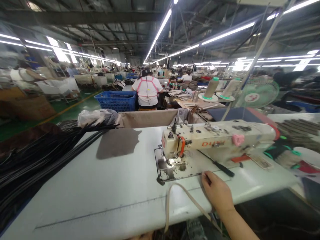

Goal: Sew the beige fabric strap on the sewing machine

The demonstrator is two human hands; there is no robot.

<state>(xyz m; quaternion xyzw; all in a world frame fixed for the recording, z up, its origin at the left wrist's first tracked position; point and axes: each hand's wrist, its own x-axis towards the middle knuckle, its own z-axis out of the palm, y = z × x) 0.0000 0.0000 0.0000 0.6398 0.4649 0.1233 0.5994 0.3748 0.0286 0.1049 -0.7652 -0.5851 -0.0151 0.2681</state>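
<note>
My right hand (218,194) rests at the front of the white table, just right of the sewing machine's metal plate (190,166). Its fingers are curled in, and what they hold, if anything, is hidden. A narrow beige strap (167,206) loops over the table edge to the left of this hand. Beyond the knuckles lies a thin tool with a black handle (224,168), perhaps a screwdriver. The cream sewing machine (197,136) stands behind it, with an orange guard at its head. My left hand is out of view.
A grey-brown flat piece (117,143) lies at the table's far left. Black strips (50,160) hang along the left edge. Thread cones (211,88) and a fan (261,93) stand behind the machine. A person (148,90) sits ahead beside a blue crate (116,101).
</note>
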